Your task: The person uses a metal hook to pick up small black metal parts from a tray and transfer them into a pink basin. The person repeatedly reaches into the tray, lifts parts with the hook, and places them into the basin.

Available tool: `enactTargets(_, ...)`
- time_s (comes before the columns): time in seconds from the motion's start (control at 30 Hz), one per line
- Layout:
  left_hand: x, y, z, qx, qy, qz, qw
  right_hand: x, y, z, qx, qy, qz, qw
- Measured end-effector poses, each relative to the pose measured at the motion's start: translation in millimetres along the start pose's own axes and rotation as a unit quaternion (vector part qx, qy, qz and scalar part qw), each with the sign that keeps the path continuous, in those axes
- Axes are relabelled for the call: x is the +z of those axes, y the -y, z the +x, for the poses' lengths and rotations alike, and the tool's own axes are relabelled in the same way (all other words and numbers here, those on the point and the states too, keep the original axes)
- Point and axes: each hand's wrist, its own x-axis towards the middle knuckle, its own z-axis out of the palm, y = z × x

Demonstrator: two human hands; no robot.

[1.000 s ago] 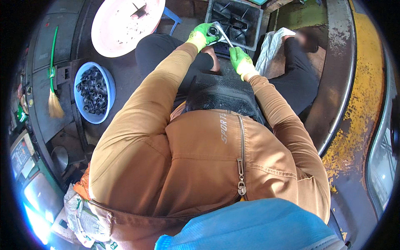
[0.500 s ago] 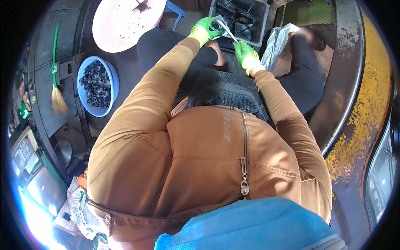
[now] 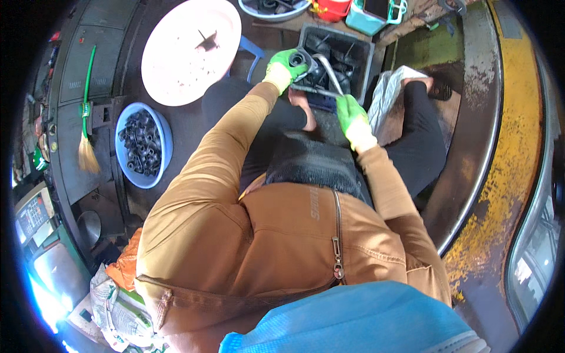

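One green-handled straw broom [image 3: 89, 150] with a green label [image 3: 86, 110] stands left of a round blue plastic basin [image 3: 165, 136] of small black fittings [image 3: 141, 144]. Your left arm extends forward; green-gloved left hand [image 3: 283, 69] fingers curl around a black ring-shaped part [image 3: 298, 59] near a dark grey rectangular crate [image 3: 366, 59]. Pale lettering marks your brown jacket [image 3: 282, 226]. Your green-gloved right hand [image 3: 353, 122] reaches forward, fingers closed on a slim curved pale-grey strip [image 3: 331, 72].

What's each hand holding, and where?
Left green-gloved hand: black round part, by its left side. Right green-gloved hand: curved silvery metal tool, by its near end.
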Motion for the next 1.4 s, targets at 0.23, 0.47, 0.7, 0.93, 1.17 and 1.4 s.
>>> enactTargets(0.23, -75, -36, 123, -0.008, -0.246, -0.134, 0.96, -23, 2, 14, 0.302, -0.003, 0.521, 0.798)
enactTargets(0.47, -28, -100, 43, -0.08, 0.186, -0.413, 0.888, -25, 27, 24, 0.111, -0.151, 0.132, 0.973)
enactTargets(0.7, 39, -107, -31, 0.086, 0.256, -0.62, 0.736, -167, 86, -39, -0.186, -0.154, -0.064, 0.968)
enactTargets(0.93, 19, -17, -26, -0.119, 0.325, -0.702, 0.623, -365, 189, -266, -0.052, -0.734, -0.576, 0.357)
enactTargets(1.17, 20, -21, -18, -0.127, 0.283, -0.76, 0.571, -375, 177, -306, 0.011, -0.821, -0.052, 0.569)
enactTargets(1.4, -2, -33, -15, -0.163, 0.289, -0.747, 0.575, -394, 159, -240, -0.052, -0.781, 0.149, 0.605)
